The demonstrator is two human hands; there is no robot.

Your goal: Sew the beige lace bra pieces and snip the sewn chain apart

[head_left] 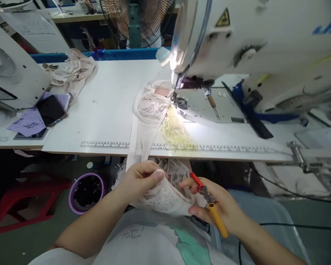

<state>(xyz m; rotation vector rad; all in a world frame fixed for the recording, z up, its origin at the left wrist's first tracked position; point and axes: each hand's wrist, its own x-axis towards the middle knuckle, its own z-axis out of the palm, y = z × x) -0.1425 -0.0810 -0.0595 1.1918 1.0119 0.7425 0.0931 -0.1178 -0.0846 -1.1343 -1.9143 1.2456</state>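
Observation:
My left hand (149,180) pinches the upper edge of a white lace bra cup (165,200) just above my lap. In my right hand (217,202) rests a small pair of scissors (206,195) with one red and one yellow handle. The fingertips and thumb of that hand are at the cup's right end. Up on the table lies another lace cup (151,106), beside the needle area of the sewing machine (248,40). Pale strips run from it over the table edge toward my left hand; whether both cups are joined is hidden.
A printed ruler (105,144) runs along the table's front edge. Yellowish clear film (175,127) lies by the needle. At left are a phone (51,110), purple paper (29,121) and a garment pile (74,71). Below stand a purple bin (71,198) and red stool (22,204).

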